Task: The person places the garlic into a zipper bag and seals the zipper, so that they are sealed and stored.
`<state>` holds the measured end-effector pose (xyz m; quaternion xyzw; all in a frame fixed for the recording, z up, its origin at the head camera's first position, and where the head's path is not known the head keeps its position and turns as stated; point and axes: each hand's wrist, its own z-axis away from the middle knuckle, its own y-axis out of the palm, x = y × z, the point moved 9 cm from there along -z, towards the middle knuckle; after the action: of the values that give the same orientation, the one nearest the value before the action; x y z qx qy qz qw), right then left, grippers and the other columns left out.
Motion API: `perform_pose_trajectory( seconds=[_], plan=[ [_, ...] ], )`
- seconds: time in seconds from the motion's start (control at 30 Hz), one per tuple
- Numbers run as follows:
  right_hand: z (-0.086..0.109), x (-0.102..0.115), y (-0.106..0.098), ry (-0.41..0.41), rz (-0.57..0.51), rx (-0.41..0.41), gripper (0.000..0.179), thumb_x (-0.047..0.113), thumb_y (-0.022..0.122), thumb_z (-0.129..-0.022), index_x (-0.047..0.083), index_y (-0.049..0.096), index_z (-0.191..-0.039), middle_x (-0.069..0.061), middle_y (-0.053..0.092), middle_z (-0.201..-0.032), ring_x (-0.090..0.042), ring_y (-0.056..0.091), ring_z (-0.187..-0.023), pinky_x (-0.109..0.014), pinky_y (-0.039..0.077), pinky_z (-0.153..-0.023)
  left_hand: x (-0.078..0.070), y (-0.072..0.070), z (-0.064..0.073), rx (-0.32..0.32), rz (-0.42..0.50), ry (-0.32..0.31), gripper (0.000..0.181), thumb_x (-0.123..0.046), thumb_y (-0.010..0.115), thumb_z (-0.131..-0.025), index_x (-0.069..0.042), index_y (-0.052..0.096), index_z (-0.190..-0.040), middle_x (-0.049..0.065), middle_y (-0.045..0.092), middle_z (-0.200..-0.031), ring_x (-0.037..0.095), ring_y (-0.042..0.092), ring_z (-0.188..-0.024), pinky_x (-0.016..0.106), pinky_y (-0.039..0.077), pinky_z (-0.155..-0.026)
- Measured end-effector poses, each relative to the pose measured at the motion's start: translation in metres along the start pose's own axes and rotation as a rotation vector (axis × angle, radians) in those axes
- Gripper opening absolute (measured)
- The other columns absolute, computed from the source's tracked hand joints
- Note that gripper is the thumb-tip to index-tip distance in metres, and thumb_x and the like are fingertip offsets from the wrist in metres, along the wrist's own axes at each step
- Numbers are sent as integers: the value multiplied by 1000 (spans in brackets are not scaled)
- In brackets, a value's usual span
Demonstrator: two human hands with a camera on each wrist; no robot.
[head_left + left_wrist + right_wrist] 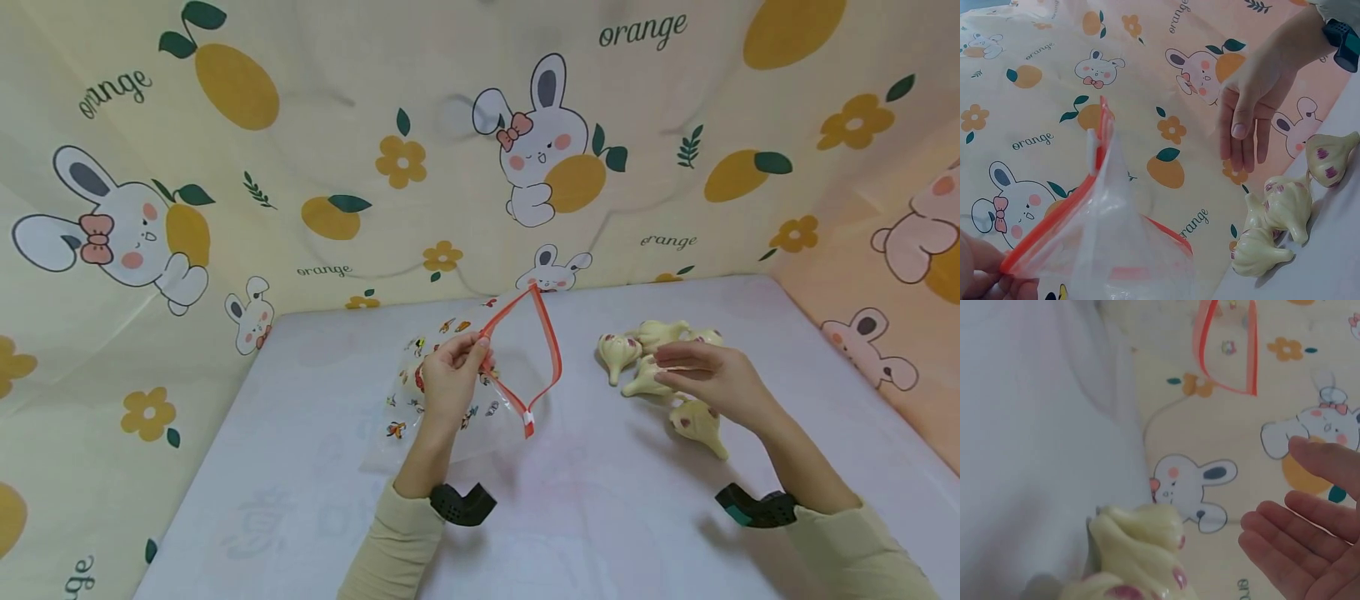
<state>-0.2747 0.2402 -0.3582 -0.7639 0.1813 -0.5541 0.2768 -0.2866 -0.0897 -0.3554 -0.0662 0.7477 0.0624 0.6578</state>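
Observation:
My left hand pinches the red-orange rim of a clear zip bag printed with small colourful figures. The bag's mouth gapes toward the right, and a white slider sits at its near corner. Over a group of pale garlic bulbs with purplish patches hovers my right hand, its fingers extended and holding nothing. In the right wrist view that hand's palm is bare, beside the garlic. One bulb lies nearer to me than the others, below the right hand.
A white-covered table carries everything. Behind it rises a cloth backdrop with rabbits, oranges and flowers, which continues along the left and right sides. Each wrist wears a black band device.

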Motion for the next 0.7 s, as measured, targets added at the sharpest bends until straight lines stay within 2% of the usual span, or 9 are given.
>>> perform_pose_trajectory(
  seconds=[0.17,0.33,0.5,0.7],
  plan=[
    [4,-11,-6,36,23,37,37,17,71,-87,-1,64,-118,38,56,-98,18,59,-87,-8,52,-69,0,0,0,5,-7,-3,18,-12,64,-92,3,69,-103,7,68,-80,3,59,-65,10,53,-65],
    [8,-17,-10,8,3,51,36,13,71,-87,-4,62,-118,36,58,-100,14,62,-90,-6,51,-71,0,0,0,7,-6,-1,19,-12,63,-92,3,69,-103,6,67,-79,3,59,-66,10,52,-65],
    [11,-21,-13,-26,-15,48,35,6,69,-87,-7,61,-118,36,58,-102,18,60,-92,-4,51,-72,1,0,0,8,3,-2,19,-12,64,-92,4,69,-102,2,67,-77,2,59,-65,10,52,-64],
    [14,-28,-15,-21,-27,72,38,5,68,-87,-10,58,-121,38,57,-103,18,60,-92,-4,51,-72,1,0,0,5,4,-2,19,-12,64,-92,4,69,-102,0,67,-76,2,59,-65,10,52,-64]
  ],
)
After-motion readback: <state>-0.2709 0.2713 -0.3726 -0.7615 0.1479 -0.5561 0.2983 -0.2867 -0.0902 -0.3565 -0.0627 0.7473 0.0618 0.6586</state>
